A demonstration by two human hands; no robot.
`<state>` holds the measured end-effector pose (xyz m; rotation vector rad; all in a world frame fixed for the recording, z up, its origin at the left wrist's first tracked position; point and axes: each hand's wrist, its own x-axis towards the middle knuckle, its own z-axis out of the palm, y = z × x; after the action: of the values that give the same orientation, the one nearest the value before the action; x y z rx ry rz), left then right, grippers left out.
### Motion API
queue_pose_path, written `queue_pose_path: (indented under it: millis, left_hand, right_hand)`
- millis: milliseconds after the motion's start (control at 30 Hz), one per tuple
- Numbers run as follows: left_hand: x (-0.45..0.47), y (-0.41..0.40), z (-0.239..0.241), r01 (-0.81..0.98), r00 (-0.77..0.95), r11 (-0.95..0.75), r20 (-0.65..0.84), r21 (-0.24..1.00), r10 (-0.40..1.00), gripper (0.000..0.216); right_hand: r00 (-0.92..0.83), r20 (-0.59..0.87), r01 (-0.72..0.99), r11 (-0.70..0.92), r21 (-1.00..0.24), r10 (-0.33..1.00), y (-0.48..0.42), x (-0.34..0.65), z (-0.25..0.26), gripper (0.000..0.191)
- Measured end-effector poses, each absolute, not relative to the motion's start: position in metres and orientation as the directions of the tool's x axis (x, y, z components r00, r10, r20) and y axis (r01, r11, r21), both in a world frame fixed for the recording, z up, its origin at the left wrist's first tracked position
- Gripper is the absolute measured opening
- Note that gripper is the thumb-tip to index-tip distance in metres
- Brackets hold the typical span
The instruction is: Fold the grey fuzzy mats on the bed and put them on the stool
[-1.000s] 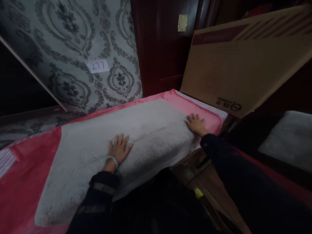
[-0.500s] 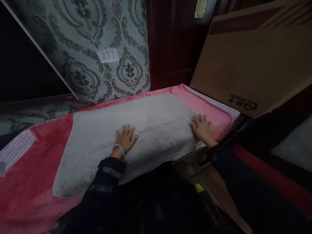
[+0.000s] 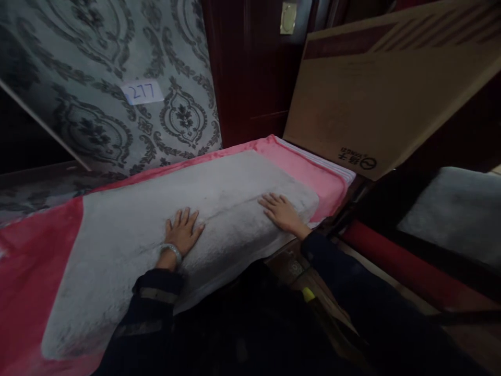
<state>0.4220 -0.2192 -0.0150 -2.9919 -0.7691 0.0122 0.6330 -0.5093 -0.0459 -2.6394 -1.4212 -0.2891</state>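
A grey fluffy mat (image 3: 129,245) lies spread over a pink blanket (image 3: 23,250) on a bed. My left hand (image 3: 182,233) rests flat on the mat near its front edge, fingers spread, a pale bangle on the wrist. My right hand (image 3: 281,211) lies flat on the mat's right part, fingers stretched out, a little in from the mat's right end. Both arms are in dark sleeves. Neither hand holds anything.
A large cardboard box (image 3: 371,99) leans at the back right, beyond the bed's end. A patterned wall carries a paper label "277" (image 3: 141,92). A dark wooden door (image 3: 250,68) stands behind. Another grey cushion (image 3: 454,214) lies at the right.
My right hand has slid leftward from the mat's right end onto the mat's surface. My left hand has stayed flat in the same spot. The view has shifted slightly.
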Motion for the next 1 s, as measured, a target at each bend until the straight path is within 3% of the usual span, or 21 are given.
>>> queue_pose_path:
  millis: [167, 367, 467, 567, 767, 833, 933, 1000]
  left_hand:
    - [0.424, -0.218, -0.014, 0.482, 0.875, -0.872, 0.003, -0.087, 0.483, 0.063]
    - [0.424, -0.22, -0.013, 0.48, 0.876, -0.873, 0.001, -0.081, 0.482, 0.064]
    - [0.423, -0.221, -0.014, 0.482, 0.876, -0.873, 0.011, -0.075, 0.482, 0.063]
    - [0.421, -0.221, -0.013, 0.471, 0.882, -0.88, 0.014, -0.067, 0.471, 0.063]
    - [0.424, -0.241, -0.007, 0.51, 0.858, -0.859, -0.053, -0.039, 0.511, 0.069]
    - [0.434, -0.266, -0.009, 0.433, 0.899, -0.901, -0.063, -0.014, 0.433, 0.073]
    - [0.451, -0.312, -0.016, 0.17, 0.985, -0.985, -0.022, 0.019, 0.169, 0.075]
    - [0.46, -0.336, -0.023, 0.092, 0.996, -0.995, 0.015, 0.041, 0.093, 0.076]
  right_hand:
    - [0.784, 0.215, 0.602, -0.798, -0.028, 0.583, -0.58, 0.693, -0.049, 0.051]
    - [0.878, 0.264, 0.428, -0.901, -0.065, 0.398, -0.584, 0.695, -0.043, 0.055]
    - [0.8, 0.321, 0.558, -0.826, -0.082, 0.508, -0.558, 0.678, -0.043, 0.057]
    - [0.704, 0.283, 0.697, -0.71, -0.099, 0.651, -0.536, 0.667, -0.047, 0.059]
    - [0.711, 0.258, 0.687, -0.725, -0.054, 0.654, -0.527, 0.669, -0.062, 0.059]
    - [0.706, 0.268, 0.688, -0.724, -0.043, 0.655, -0.528, 0.669, -0.063, 0.059]
    - [0.707, 0.283, 0.682, -0.731, -0.03, 0.648, -0.529, 0.665, -0.062, 0.058]
    - [0.71, 0.283, 0.676, -0.736, -0.017, 0.645, -0.529, 0.664, -0.061, 0.058]
